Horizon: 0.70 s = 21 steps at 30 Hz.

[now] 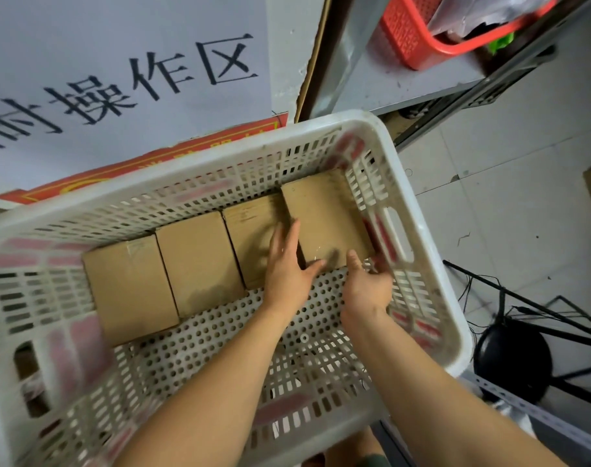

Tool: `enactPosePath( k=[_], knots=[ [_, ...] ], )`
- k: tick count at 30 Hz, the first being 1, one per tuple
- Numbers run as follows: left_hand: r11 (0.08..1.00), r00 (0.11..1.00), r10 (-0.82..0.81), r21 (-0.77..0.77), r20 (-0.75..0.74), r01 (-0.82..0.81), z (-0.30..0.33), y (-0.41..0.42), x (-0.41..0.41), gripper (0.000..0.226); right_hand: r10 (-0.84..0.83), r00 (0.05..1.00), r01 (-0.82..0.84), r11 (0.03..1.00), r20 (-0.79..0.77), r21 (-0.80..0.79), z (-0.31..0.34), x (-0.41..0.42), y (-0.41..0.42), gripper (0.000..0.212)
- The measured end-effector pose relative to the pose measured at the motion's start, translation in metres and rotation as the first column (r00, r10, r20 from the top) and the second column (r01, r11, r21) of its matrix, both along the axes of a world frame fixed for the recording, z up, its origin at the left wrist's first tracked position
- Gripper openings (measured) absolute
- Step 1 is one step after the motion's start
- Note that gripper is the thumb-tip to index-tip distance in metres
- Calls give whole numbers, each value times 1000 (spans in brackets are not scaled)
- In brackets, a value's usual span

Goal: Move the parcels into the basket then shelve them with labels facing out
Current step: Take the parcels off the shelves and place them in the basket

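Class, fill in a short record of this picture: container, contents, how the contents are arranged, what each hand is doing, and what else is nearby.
container: white plastic basket with perforated walls and floor
contents: four brown cardboard parcels
arrangement: side by side in one row along the far wall; near half of the floor bare
labels: none readable on the upward faces
left hand: fingers straight, lying on the third parcel from the left
right hand: at the near edge of the rightmost parcel; grip unclear
nearby: red basket on a grey shelf, upper right
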<state>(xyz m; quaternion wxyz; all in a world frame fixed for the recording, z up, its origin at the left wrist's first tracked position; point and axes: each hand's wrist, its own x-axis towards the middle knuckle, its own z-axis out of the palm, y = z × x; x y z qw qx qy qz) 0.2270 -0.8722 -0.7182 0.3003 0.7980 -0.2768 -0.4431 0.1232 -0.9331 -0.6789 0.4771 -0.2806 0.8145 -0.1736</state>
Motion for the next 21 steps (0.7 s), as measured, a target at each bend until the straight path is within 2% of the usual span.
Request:
enactPosePath(
  k=[1,3,6,9,12,14,16,19,21],
  knots=[
    [996,993,-89,22,76,87,0,-3,3,97,-132,984,122,989,120,86,-4,1,-3,64],
    [968,940,-251,87,231,237,-2,-8,11,95,-289,916,244,952,277,187,-11,2,-11,52],
    [923,802,-386,179,457,342,-18,-8,19,95,-336,909,276,929,249,246,-23,1,-20,53],
    [895,674,-440,229,593,383,-34,-1,19,97,-352,898,276,918,263,286,-40,3,-16,47],
    [854,564,-502,276,655,440,-43,0,20,100,-375,894,308,912,245,270,-55,2,-10,37],
    [834,527,-533,306,663,458,-44,-7,23,105,-375,898,316,914,232,255,-55,3,-10,57],
    [834,535,-535,308,654,458,-42,-13,29,114,-384,899,328,909,210,257,-56,3,-13,70],
    [834,545,-541,328,640,442,-44,-18,32,120,-402,900,352,899,169,262,-64,6,-24,51],
    [826,568,-563,378,600,419,-46,-31,36,120,-374,923,343,906,91,247,-71,10,-31,51]
  ],
)
